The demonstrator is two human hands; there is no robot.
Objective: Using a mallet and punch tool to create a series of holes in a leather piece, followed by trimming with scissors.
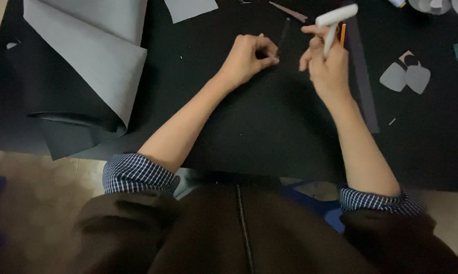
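Left hand [247, 58]: fingers curled together, thumb and forefinger pinching a thin dark strip [283, 34] against the black sheet [269, 127]. Right hand [328, 63]: raised just beside the left, closed around a white tube-shaped tool [334, 23] and an orange pencil [342, 33]. Farther right: two grey paper cut-outs [406, 77] on the black sheet. Far left: large grey sheet [92, 56], folded over.

Open black sheet in the middle, clutter at the edges

Bare black sheet [269, 122] lies open between the forearms; folded grey paper [94, 56] blocks the left, grey cutouts [405, 77] and a dark strip [363, 86] crowd the right.
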